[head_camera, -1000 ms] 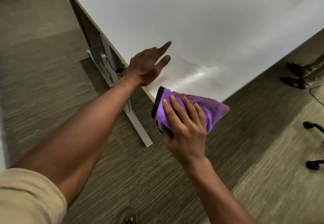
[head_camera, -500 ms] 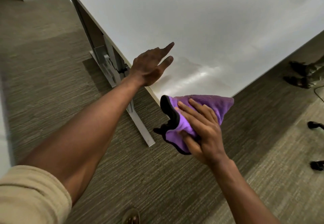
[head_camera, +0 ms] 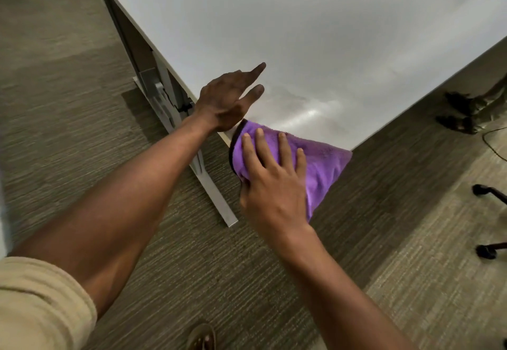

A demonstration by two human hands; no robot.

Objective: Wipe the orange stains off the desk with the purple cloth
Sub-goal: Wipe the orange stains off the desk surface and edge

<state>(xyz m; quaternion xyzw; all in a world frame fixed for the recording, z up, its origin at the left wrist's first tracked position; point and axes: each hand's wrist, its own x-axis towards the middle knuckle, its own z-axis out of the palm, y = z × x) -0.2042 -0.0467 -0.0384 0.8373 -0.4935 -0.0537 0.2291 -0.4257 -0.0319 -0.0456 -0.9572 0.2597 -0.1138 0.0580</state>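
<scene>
I have the purple cloth [head_camera: 323, 163] bunched under my right hand [head_camera: 274, 185], fingers spread flat over it, thumb hidden, right at the desk's near corner and partly hanging off the edge. The desk [head_camera: 343, 48] top lies beyond and to the right of the cloth, so I judge the next stroke goes forward. I see no orange stains, only a glossy patch just beyond the cloth. My left hand [head_camera: 227, 100] hovers open just left of it. Carpet surrounds the desk.
</scene>
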